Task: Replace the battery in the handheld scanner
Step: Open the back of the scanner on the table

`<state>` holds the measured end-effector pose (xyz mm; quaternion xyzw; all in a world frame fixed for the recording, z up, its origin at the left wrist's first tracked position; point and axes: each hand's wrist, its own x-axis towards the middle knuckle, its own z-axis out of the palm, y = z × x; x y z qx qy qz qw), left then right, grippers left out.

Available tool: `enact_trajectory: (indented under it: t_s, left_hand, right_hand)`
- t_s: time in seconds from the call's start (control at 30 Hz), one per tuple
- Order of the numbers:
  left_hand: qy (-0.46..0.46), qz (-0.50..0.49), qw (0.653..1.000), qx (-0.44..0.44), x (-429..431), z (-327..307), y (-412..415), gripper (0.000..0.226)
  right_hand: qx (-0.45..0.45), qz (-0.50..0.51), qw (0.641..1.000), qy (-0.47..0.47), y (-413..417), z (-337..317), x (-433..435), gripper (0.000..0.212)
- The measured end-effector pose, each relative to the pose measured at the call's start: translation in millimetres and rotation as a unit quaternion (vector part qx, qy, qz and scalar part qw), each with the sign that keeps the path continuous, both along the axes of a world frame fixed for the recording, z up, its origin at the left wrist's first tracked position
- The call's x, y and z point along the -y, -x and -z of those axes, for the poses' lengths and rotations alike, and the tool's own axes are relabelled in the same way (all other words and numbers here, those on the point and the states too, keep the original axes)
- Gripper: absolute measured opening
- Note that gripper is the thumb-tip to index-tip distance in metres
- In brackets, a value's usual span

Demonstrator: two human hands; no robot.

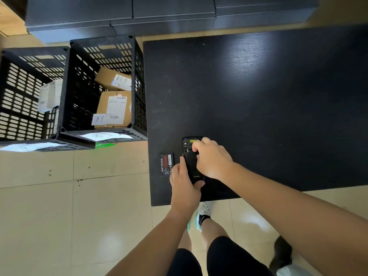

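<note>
A black handheld scanner [190, 158] lies back side up near the front left corner of the black table [258, 108]. My left hand [184, 184] grips its lower end, thumb along the left edge. My right hand [212, 159] lies over its right side, fingertips pressing near the yellow label at the top of the back. A flat black battery [166, 164] with a red label rests on the table just left of the scanner, touching neither hand.
Two black slotted crates [103, 84] [29, 96] stand on the floor left of the table, holding cardboard parcels [114, 108]. Dark boxes [159, 14] are stacked behind. My legs and a shoe [203, 216] are below the table's front edge.
</note>
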<state>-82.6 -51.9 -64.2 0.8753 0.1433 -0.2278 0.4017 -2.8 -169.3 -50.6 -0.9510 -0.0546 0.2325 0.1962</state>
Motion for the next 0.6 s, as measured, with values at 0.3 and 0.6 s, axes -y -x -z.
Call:
enact_trajectory:
  t_s: [0.3, 0.6]
  left_hand:
    - [0.015, -0.038, 0.998, 0.039, 3, -4, 2, 0.075]
    - [0.051, -0.108, 0.991, 0.053, -6, -1, -13, 0.039]
  right_hand:
    - [-0.072, 0.091, 0.983, -0.141, 8, 6, 11, 0.034]
    - [-0.014, 0.306, 0.922, -0.238, 33, 11, 10, 0.04]
